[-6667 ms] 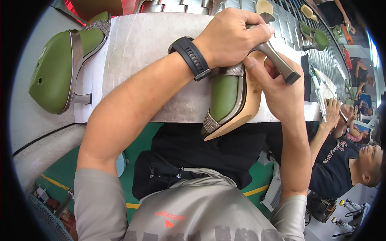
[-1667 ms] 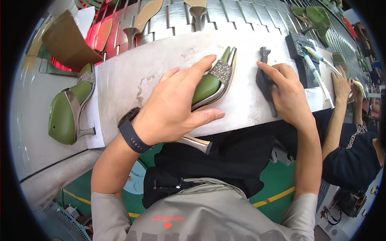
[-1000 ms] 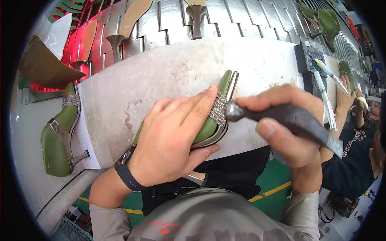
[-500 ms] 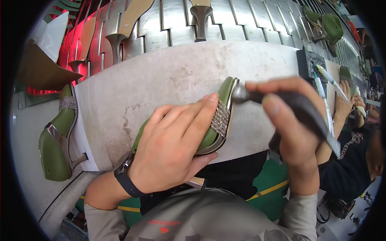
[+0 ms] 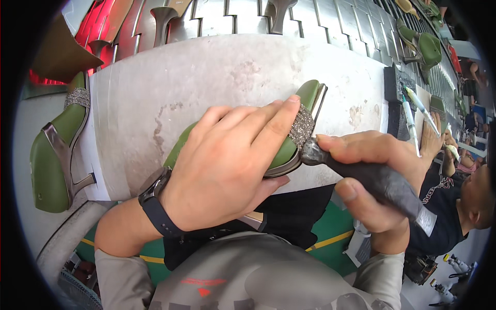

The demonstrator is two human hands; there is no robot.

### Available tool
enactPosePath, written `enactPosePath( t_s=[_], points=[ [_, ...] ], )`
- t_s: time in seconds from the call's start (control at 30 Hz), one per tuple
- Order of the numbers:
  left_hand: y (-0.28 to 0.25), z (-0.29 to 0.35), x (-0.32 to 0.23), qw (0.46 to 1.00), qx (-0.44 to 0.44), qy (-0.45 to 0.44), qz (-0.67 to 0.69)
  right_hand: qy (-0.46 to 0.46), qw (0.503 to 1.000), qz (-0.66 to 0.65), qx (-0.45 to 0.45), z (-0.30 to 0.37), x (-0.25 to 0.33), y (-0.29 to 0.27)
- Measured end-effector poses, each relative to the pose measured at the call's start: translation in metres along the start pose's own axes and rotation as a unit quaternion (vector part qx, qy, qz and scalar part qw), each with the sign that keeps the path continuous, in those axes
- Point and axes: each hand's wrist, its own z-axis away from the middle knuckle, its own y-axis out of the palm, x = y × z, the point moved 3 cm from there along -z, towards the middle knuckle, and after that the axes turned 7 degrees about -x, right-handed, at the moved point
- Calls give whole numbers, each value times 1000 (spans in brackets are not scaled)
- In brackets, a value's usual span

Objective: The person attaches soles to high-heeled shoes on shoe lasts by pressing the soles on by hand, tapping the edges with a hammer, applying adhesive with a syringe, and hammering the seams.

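Black block (image 5: pixel 391 88) right; left hand (image 5: pixel 232 155) atop shoe (image 5: pixel 284 156)

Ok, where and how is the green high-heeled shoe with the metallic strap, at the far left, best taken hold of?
Probably by its broad, rounded green rear, from above and the left. The shoe appears to lie on its side, that bulky end nearest the person; the thin metallic heel juts right, and the glittery band wraps the narrower far part.
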Motion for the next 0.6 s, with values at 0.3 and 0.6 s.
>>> enactPosePath(
  t_s=[0.3, 0.6],
  points=[
    [3, 3, 0, 1000, -16, 5, -9, -153, 979, 127, 41, 4, 19, 14],
    [5, 3, 3, 999, -22, 20, -23, -153, 970, 161, -96, 40, 19, 48]
  ],
)
